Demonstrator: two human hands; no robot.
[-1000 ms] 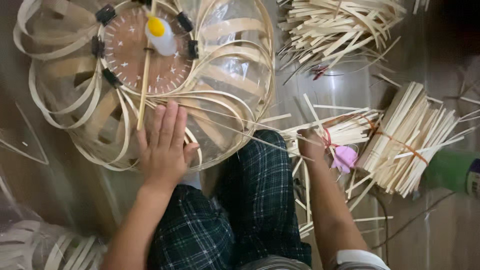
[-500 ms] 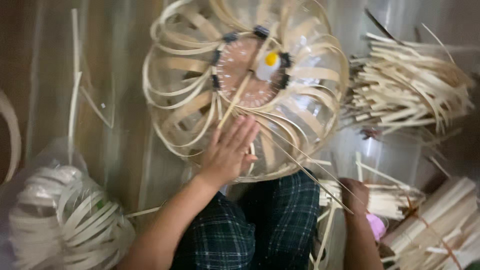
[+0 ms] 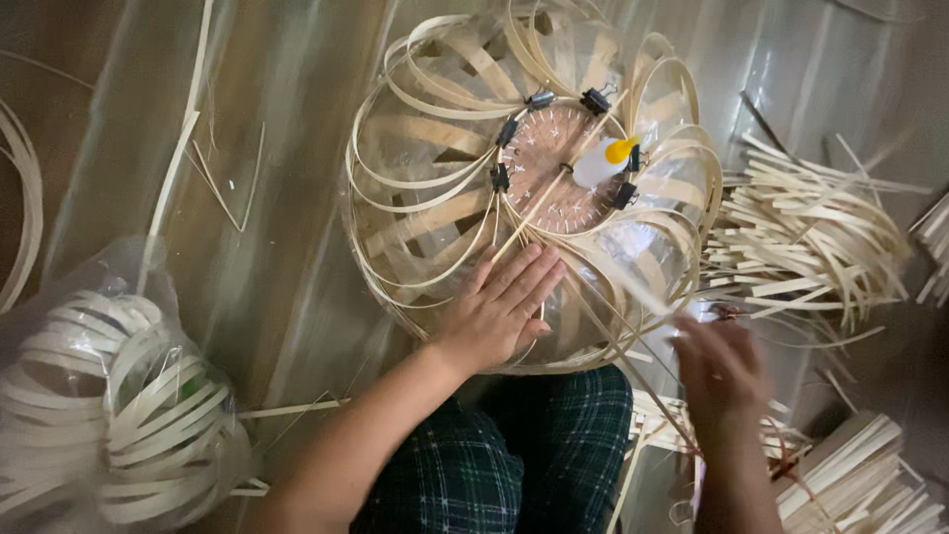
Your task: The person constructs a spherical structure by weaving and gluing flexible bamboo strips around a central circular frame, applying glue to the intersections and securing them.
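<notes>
A round dome of curved bamboo strips (image 3: 425, 198) lies on the floor before my knees. At its centre sits a wooden disc (image 3: 554, 188) ringed with black binder clips (image 3: 539, 99). A small white bottle with a yellow cap (image 3: 605, 158) rests on the disc. My left hand (image 3: 499, 311) lies flat, fingers apart, on the near side of the dome. My right hand (image 3: 722, 371) is blurred, just right of the dome's near rim. A thin strip (image 3: 613, 346) runs past it; whether the hand grips that strip is unclear.
Loose bamboo strips (image 3: 801, 247) are heaped to the right. Tied bundles of strips (image 3: 860, 475) lie at the lower right. A clear bag of coiled strips (image 3: 89, 396) sits at the lower left. Plastic sheeting (image 3: 277, 247) covers the floor, and my plaid trousers (image 3: 494, 465) fill the bottom middle.
My right hand has come up from the tied bundles to the dome's near right rim. My left hand stays pressed on the dome. The view has swung leftwards.
</notes>
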